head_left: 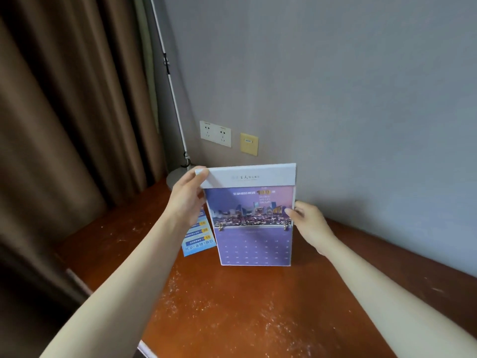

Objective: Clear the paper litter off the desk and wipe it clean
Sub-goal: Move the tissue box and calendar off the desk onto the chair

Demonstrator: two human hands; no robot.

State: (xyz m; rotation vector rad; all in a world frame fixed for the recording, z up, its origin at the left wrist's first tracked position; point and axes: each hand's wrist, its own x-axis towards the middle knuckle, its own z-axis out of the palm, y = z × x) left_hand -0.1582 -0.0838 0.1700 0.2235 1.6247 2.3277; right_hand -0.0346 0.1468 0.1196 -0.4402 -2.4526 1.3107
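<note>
we count two hands, one desk calendar (254, 223), one blue leaflet (197, 237). left hand (187, 200) pinches calendar's top left corner, thumb on white header; right hand (308, 223) grips its right edge, thumb on city photo. calendar upright, purple glossy, two metal rings, near wall at back of desk (232, 306). leaflet lies flat just left of it, partly hidden by left hand. desk reddish-brown wood, dusted with pale specks. behind we see one floor lamp (175, 104), brown curtain (64, 112), one double socket (215, 133), one yellow plate (249, 144).
</note>
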